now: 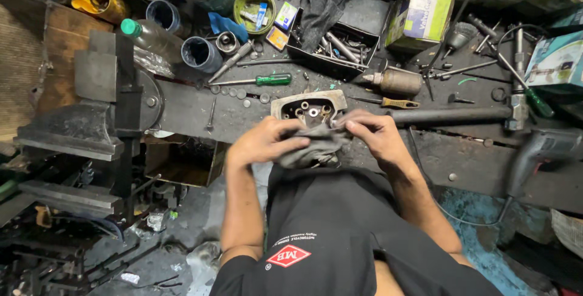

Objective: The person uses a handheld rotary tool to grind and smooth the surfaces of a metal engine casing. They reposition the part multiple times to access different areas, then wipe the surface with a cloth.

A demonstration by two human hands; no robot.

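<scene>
A metal engine part (308, 106) with round holes and small fittings in its top lies at the near edge of a dark workbench (194, 110). A grey rag (316, 145) is bunched against its near side. My left hand (265, 141) grips the rag from the left. My right hand (373, 133) pinches the rag's upper right edge beside the part. The lower half of the part is hidden under the rag and my hands.
A large bench vise (100, 104) stands at the left. A green-handled screwdriver (258, 80), a black tray of tools (331, 47), tins, a plastic bottle (149, 37) and cardboard boxes crowd the back. A long steel bar (449, 115) and a power tool (540, 150) lie right.
</scene>
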